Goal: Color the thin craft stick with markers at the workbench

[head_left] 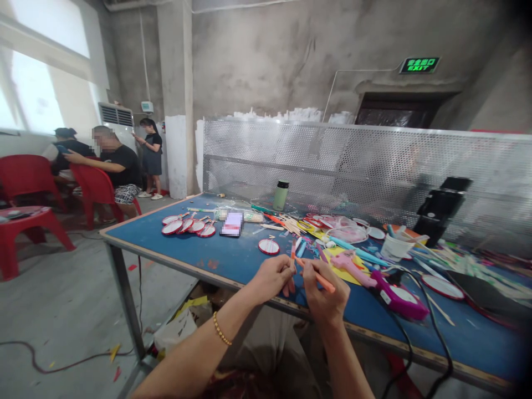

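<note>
At the near edge of the table, my left hand (274, 277) pinches a slim flat stick (293, 249) that stands upright and looks orange on its upper part. My right hand (328, 291) is closed around an orange marker (324, 281), its front end pointing left at the stick. Whether the tip touches the stick is too small to tell. Just beyond my hands lies a small round white disc with a red rim (269, 246). Several similar red-rimmed discs with handles (183, 224) lie in a group at the left.
The blue table (236, 260) also bears a phone (231, 224), a green bottle (281, 195), wooden sticks (286, 223), a white cup (394, 246) and a purple device (401, 297). Black cables (436, 327) hang over the front edge. People sit and stand near red chairs (93, 188).
</note>
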### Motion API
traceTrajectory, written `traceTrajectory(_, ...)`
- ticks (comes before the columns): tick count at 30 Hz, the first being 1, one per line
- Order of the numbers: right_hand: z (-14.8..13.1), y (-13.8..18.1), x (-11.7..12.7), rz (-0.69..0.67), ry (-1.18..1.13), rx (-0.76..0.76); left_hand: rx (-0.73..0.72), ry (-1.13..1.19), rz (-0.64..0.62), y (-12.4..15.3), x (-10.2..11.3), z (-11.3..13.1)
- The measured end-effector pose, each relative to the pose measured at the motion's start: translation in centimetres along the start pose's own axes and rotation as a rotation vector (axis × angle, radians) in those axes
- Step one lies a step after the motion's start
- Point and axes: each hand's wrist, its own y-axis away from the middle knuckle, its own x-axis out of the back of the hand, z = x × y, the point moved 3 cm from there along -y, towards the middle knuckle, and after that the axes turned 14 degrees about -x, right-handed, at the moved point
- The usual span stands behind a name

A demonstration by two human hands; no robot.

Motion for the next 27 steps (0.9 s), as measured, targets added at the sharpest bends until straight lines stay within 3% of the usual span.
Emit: traceTrajectory(27,-0.39,-0.13,0.01,-0.022,-0.013,0.003,-0.004,-0.011,0.001,0.03,0.02,-0.25)
